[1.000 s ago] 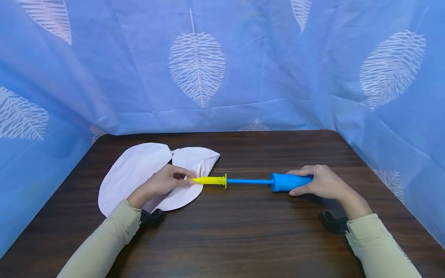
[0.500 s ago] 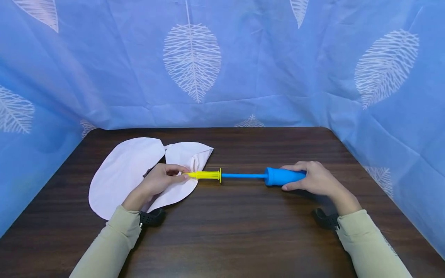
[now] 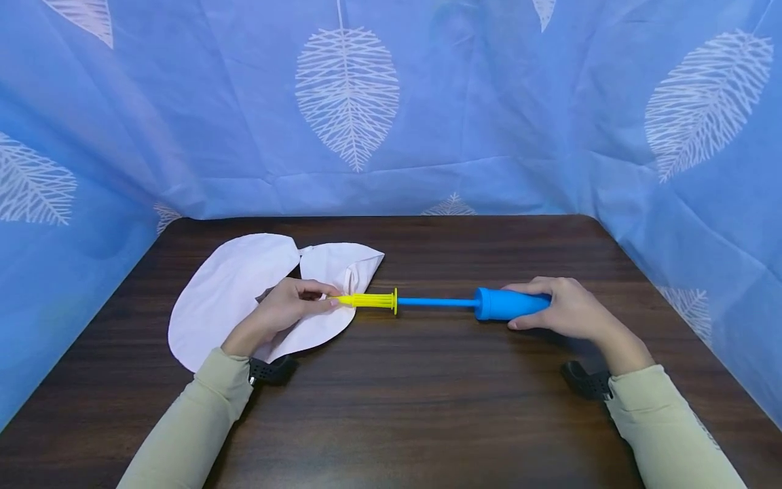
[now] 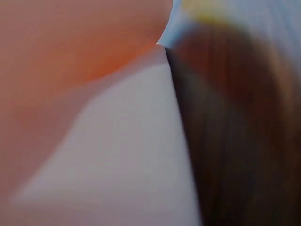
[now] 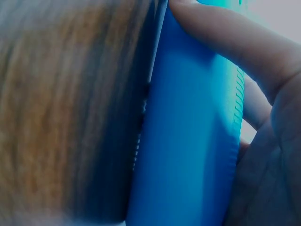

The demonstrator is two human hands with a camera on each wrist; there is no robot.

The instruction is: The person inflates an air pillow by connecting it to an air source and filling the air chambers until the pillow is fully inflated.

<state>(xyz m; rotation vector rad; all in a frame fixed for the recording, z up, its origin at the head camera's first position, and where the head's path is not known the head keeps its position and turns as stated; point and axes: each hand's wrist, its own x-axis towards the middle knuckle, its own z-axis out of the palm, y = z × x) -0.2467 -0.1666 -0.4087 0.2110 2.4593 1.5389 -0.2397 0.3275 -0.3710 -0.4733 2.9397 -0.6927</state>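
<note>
A hand balloon pump lies lengthwise across the table, with its blue barrel [image 3: 504, 303] on the right, a thin blue rod [image 3: 436, 302] drawn out, and a ribbed yellow nozzle piece [image 3: 375, 301] on the left. My left hand [image 3: 282, 309] pinches the nozzle's tip between thumb and fingers, over a flat white balloon [image 3: 226, 292] with two rounded lobes. Where tip and balloon meet, my fingers hide it. My right hand [image 3: 568, 305] grips the blue barrel from its outer end. In the right wrist view the thumb lies along the barrel [image 5: 183, 132].
The dark wooden table [image 3: 427, 407] extends in front of both forearms. Blue cloth [image 3: 464, 88] with white leaf prints hangs behind it and along both sides. A black strap mount sits on each wrist.
The head view shifts slightly. Both hands keep their holds, and the pump's drawn-out rod shows about the same length throughout.
</note>
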